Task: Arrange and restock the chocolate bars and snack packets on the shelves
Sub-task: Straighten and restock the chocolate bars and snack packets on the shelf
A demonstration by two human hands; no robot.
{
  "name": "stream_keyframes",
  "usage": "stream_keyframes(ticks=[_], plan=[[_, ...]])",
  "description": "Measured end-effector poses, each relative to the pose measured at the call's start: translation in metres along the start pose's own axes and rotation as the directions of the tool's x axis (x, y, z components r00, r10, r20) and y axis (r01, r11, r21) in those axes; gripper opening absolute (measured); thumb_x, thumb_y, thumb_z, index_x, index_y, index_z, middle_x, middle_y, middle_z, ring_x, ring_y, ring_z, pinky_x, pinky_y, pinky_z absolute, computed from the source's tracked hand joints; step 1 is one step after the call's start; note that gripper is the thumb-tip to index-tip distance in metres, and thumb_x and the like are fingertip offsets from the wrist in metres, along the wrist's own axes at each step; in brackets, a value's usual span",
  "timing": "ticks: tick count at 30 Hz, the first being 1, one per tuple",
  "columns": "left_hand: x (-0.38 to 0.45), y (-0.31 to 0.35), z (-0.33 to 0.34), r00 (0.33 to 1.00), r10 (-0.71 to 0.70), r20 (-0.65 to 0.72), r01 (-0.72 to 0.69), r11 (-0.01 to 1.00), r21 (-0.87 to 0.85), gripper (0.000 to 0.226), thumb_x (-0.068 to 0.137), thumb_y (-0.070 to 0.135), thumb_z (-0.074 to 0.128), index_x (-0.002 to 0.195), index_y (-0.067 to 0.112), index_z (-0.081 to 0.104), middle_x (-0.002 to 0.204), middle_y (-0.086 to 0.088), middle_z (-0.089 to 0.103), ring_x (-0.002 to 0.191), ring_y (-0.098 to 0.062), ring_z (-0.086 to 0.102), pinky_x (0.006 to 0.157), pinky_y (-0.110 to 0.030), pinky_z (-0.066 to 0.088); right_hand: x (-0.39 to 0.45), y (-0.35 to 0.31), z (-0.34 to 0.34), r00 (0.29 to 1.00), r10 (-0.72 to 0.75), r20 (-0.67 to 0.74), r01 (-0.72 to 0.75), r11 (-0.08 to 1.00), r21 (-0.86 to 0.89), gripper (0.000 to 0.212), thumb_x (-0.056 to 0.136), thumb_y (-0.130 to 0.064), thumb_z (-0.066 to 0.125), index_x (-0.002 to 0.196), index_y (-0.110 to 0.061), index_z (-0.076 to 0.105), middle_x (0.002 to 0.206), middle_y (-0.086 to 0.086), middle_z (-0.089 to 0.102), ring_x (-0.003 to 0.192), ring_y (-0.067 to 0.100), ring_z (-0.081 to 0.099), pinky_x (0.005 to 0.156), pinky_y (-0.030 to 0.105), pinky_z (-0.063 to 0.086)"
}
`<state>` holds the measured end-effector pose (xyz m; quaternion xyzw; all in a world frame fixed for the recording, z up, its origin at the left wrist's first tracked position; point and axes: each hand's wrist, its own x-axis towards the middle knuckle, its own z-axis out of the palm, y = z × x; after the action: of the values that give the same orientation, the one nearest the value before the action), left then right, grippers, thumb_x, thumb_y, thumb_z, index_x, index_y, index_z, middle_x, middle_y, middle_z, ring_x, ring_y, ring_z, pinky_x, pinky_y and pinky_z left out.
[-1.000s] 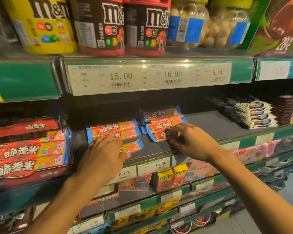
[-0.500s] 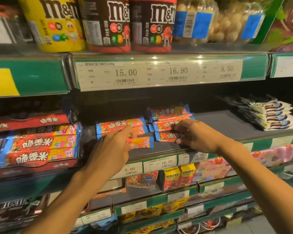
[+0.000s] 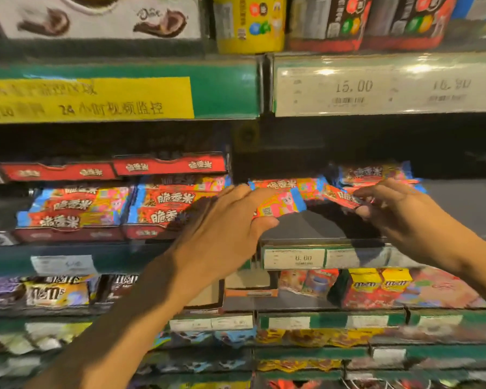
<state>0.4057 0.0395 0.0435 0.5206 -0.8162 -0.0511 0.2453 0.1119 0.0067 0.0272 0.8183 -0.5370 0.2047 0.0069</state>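
Both hands are up at the middle shelf (image 3: pixel 306 228), working near its front edge. The left hand (image 3: pixel 225 231) has a red-and-blue chocolate bar (image 3: pixel 281 204) pinched between thumb below and fingers along the top, lifted clear of the dark shelf surface; the right hand (image 3: pixel 390 211) pinches the near end of a second bar (image 3: pixel 340 196), fingers curled over it, thumb tucked under. Just behind them, further back on the shelf, sit a bar lying crosswise (image 3: pixel 289 184) and a short stack of bars (image 3: pixel 373 173) towards the right. Off to the left, over the shelf's left stretch, two red display cartons (image 3: pixel 68 234) are packed with the same bars, row upon row. These look like light things — thin foil-type wrappers around something stiff and probably brittle, so I would guess a hard squeeze in the middle could snap the bar inside. The wrapper looks glossy and likely a bit slippery, and the crimped blue ends are floppy, a poor place to hold. Safer, I would think, to grip across the flat body as the left hand does, thumb under and fingers on top, and to lay each bar flat rather than drop it. Where the bars are bound I cannot tell — the picture is blurred and nothing shows it.
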Motion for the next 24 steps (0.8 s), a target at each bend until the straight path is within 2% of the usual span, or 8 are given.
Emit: stream_keyframes(ticks=[3, 6, 8, 11, 14, 17, 21, 24], plan=[[-0.019, -0.021, -0.019, 0.995, -0.047, -0.086, 0.045, 0.999, -0.020, 0.045, 0.098, 0.044, 0.046, 0.141, 0.031, 0.041, 0.132, 0.009, 0.050, 0.118, -0.007, 0.038, 0.090, -0.018, 0.027, 0.006, -0.026, 0.004, 0.997, -0.024, -0.074, 0.028, 0.999, 0.042, 0.043, 0.093, -0.039, 0.048, 0.123, -0.012, 0.063, 0.100, -0.007, 0.049, 0.088, 0.003, 0.041, 0.077, 0.020, 0.032], [-0.036, -0.046, -0.045, 0.970, -0.031, -0.242, 0.041, 0.999, 0.036, 0.041, 0.095, 0.045, 0.051, 0.130, 0.025, 0.056, 0.120, 0.002, 0.061, 0.108, -0.009, 0.043, 0.087, -0.013, 0.026, 0.019, -0.059, 0.004, 0.985, -0.095, -0.141, 0.102, 0.994, 0.045, 0.040, 0.101, -0.046, 0.045, 0.120, -0.016, 0.062, 0.101, -0.008, 0.048, 0.088, 0.003, 0.042, 0.078, 0.017, 0.032], [-0.044, -0.067, -0.064, 0.948, 0.019, -0.318, 0.018, 0.993, 0.115, 0.045, 0.090, 0.043, 0.049, 0.122, 0.015, 0.063, 0.110, -0.006, 0.067, 0.102, -0.020, 0.053, 0.089, -0.019, 0.033, 0.030, -0.085, 0.001, 0.972, -0.162, -0.172, 0.171, 0.985, 0.039, 0.041, 0.098, -0.046, 0.043, 0.121, -0.016, 0.060, 0.104, -0.008, 0.047, 0.095, 0.011, 0.047, 0.082, 0.016, 0.030], [-0.049, -0.097, -0.094, 0.934, 0.036, -0.357, 0.041, 0.978, 0.206, 0.046, 0.086, 0.038, 0.048, 0.116, 0.007, 0.066, 0.098, -0.013, 0.066, 0.087, -0.034, 0.057, 0.081, -0.030, 0.034, 0.048, -0.126, 0.000, 0.940, -0.241, -0.242, 0.246, 0.969, -0.010, 0.040, 0.095, -0.042, 0.041, 0.121, -0.017, 0.058, 0.105, -0.004, 0.048, 0.098, 0.018, 0.046, 0.081, 0.015, 0.026], [-0.054, -0.127, -0.117, 0.919, 0.003, -0.394, 0.107, 0.960, 0.257, 0.045, 0.086, 0.036, 0.053, 0.117, 0.006, 0.065, 0.102, -0.018, 0.064, 0.093, -0.037, 0.056, 0.086, -0.032, 0.032, 0.070, -0.164, 0.005, 0.916, -0.290, -0.278, 0.287, 0.956, -0.054, 0.036, 0.095, -0.035, 0.046, 0.120, -0.013, 0.059, 0.104, 0.007, 0.053, 0.096, 0.021, 0.043, 0.077, 0.018, 0.026], [-0.057, -0.159, -0.129, 0.905, -0.044, -0.422, 0.181, 0.940, 0.290, 0.048, 0.087, 0.039, 0.053, 0.118, 0.005, 0.064, 0.101, -0.023, 0.063, 0.098, -0.039, 0.056, 0.090, -0.034, 0.032, 0.091, -0.193, 0.012, 0.917, -0.311, -0.250, 0.295, 0.950, -0.098, 0.039, 0.095, -0.034, 0.047, 0.122, -0.009, 0.060, 0.101, 0.017, 0.059, 0.096, 0.031, 0.047, 0.076, 0.029, 0.032], [-0.053, -0.193, -0.142, 0.926, -0.186, -0.328, 0.302, 0.887, 0.349, 0.067, 0.086, 0.059, 0.040, 0.118, 0.006, 0.066, 0.098, -0.025, 0.065, 0.100, -0.042, 0.056, 0.088, -0.043, 0.039, 0.113, -0.227, 0.015, 0.949, -0.286, -0.136, 0.273, 0.956, -0.103, 0.038, 0.100, -0.036, 0.046, 0.125, -0.010, 0.059, 0.103, 0.022, 0.066, 0.094, 0.043, 0.060, 0.074, 0.039, 0.045], [-0.049, -0.204, -0.155, 0.900, -0.315, -0.301, 0.397, 0.876, 0.273, 0.063, 0.089, 0.071, 0.040, 0.081, 0.013, 0.063, 0.075, -0.015, 0.057, 0.073, -0.034, 0.052, 0.068, -0.038, 0.039, 0.128, -0.236, 0.018, 0.978, -0.201, -0.057, 0.195, 0.976, -0.101, 0.031, 0.100, -0.036, 0.043, 0.119, -0.016, 0.056, 0.091, 0.006, 0.061, 0.080, 0.035, 0.058, 0.066, 0.036, 0.042]])
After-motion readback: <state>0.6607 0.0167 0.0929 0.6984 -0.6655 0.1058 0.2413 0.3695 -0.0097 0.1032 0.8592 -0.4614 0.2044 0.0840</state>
